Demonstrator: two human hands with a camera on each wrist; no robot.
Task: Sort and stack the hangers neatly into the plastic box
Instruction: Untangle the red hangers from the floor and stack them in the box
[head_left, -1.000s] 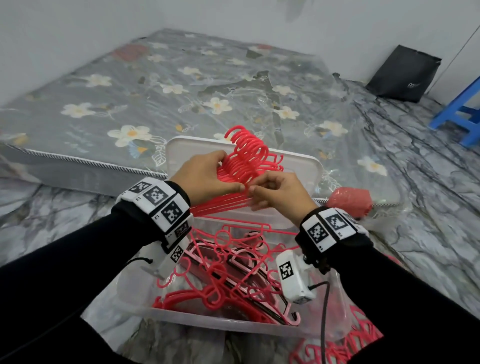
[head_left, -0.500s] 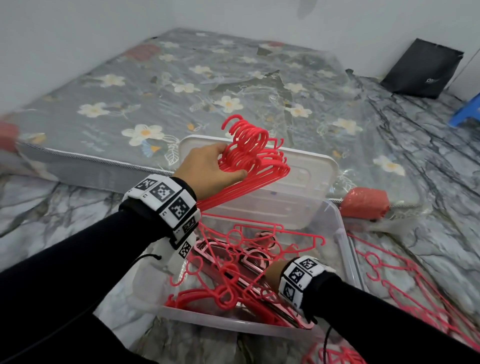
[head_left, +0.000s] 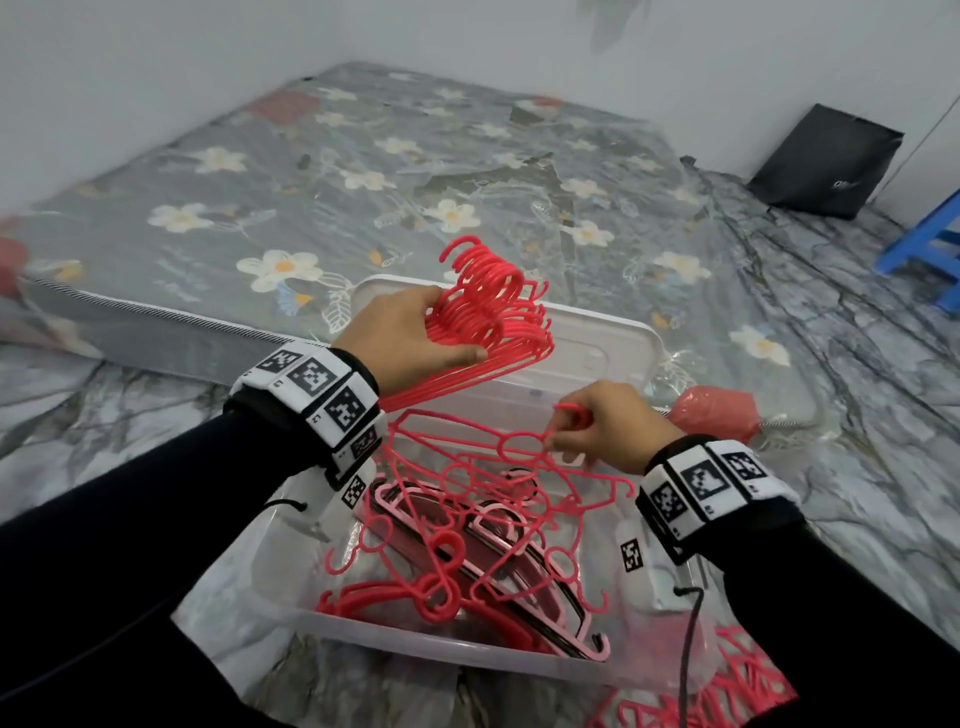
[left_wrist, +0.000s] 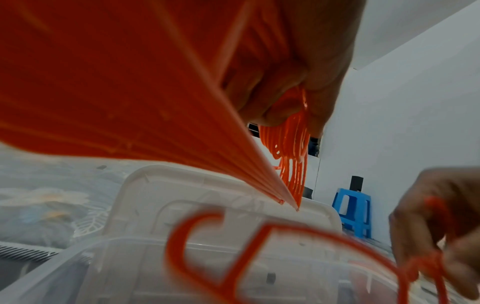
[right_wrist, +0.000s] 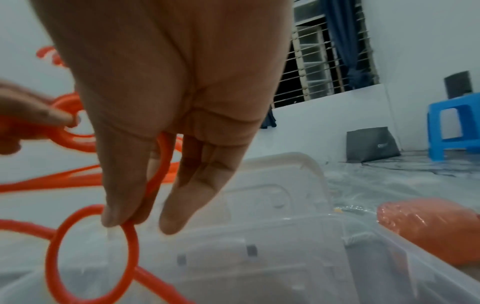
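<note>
My left hand (head_left: 410, 338) grips a stacked bundle of red hangers (head_left: 493, 317) above the far end of the clear plastic box (head_left: 415, 644); the same bundle of red hangers (left_wrist: 130, 82) fills the left wrist view. My right hand (head_left: 608, 431) pinches the neck of a single red hanger (head_left: 467, 447) just under its hook, lifted over the box. In the right wrist view its fingertips (right_wrist: 122, 214) pinch the single hanger (right_wrist: 91, 253) at its ring. Several red and pink hangers (head_left: 467, 551) lie tangled inside the box.
The white box lid (head_left: 597, 353) leans against the flower-print mattress (head_left: 363, 171) behind the box. A red wrapped bundle (head_left: 714, 415) lies right of the lid. More red hangers (head_left: 717, 696) lie on the floor at bottom right. A blue stool (head_left: 930, 244) and black bag (head_left: 826, 161) stand far right.
My right hand let go of the bundle, dipped into the box, and has come up pinching one red hanger. My left hand kept the bundle in place.
</note>
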